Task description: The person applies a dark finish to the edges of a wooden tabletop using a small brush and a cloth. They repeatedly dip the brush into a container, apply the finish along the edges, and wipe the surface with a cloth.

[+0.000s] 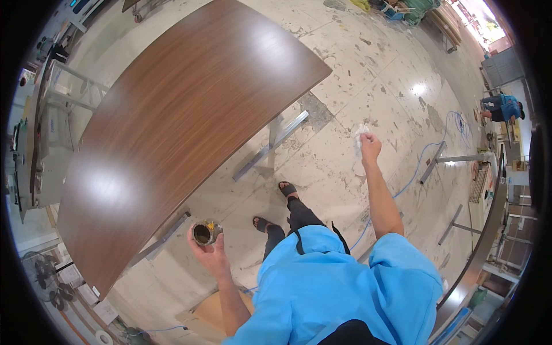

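Down at our left, we cup a small open tin in our left hand, fingers curled round its underside, just off the near edge of the brown wood-grain worktop. Our right hand is stretched well away to the right, closed round a crumpled white rag, held out above the stained concrete floor.

Left hand cupped palm-up; right hand fisted, arm outstretched.
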Motion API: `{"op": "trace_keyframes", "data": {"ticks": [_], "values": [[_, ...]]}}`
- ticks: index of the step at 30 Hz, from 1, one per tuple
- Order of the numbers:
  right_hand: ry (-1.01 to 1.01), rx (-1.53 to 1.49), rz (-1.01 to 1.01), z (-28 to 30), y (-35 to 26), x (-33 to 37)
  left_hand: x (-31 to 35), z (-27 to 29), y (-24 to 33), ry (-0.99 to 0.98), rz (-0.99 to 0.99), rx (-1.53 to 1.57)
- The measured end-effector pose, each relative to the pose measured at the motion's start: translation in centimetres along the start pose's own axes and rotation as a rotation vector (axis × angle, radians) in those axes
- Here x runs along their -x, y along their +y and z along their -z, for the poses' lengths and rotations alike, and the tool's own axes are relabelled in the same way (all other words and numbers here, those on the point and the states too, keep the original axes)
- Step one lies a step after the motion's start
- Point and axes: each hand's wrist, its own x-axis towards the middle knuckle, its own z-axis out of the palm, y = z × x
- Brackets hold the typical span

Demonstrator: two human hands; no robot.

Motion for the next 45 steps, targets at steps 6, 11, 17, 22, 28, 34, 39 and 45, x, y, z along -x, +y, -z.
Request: {"op": "trace_keyframes", "data": {"ticks": [6, 11, 17, 22, 28, 34, 39, 45], "values": [[-0.027, -0.030, 0.458, -5.3, -3.7, -14.4, 0.6, -6.9, 2.4, -0.049, -0.098, -0.079], [-0.020, -0.075, 0.659, -12.4, -8.6, -20.1, 1.1, -9.1, 2.5, -0.010, -0.094, -0.075], [-0.229, -0.051, 0.668, -16.3, -7.2, -12.8, 4.0, -7.8, 2.0, 0.084, -0.104, -0.070], [-1.091, -0.448, 0.419, -20.7, -14.2, 18.5, 7.0, -6.8, 3.2, 0.253, -0.107, -0.076], [-1.916, -0.466, 0.405, -22.2, -14.2, 41.7, 8.9, -6.7, 4.2, 0.317, -0.124, -0.115], [-1.652, -0.447, 0.454, -14.4, -9.0, 18.0, 10.2, -7.1, 2.4, 0.328, -0.106, -0.071], [-0.584, -0.105, 0.665, -7.9, -9.0, -7.0, 8.7, -7.2, 2.9, 0.314, -0.056, -0.119], [-0.194, -0.071, 0.811, -13.4, -7.1, -22.5, 5.6, -9.2, 3.7, 0.109, -0.097, -0.107]]}}
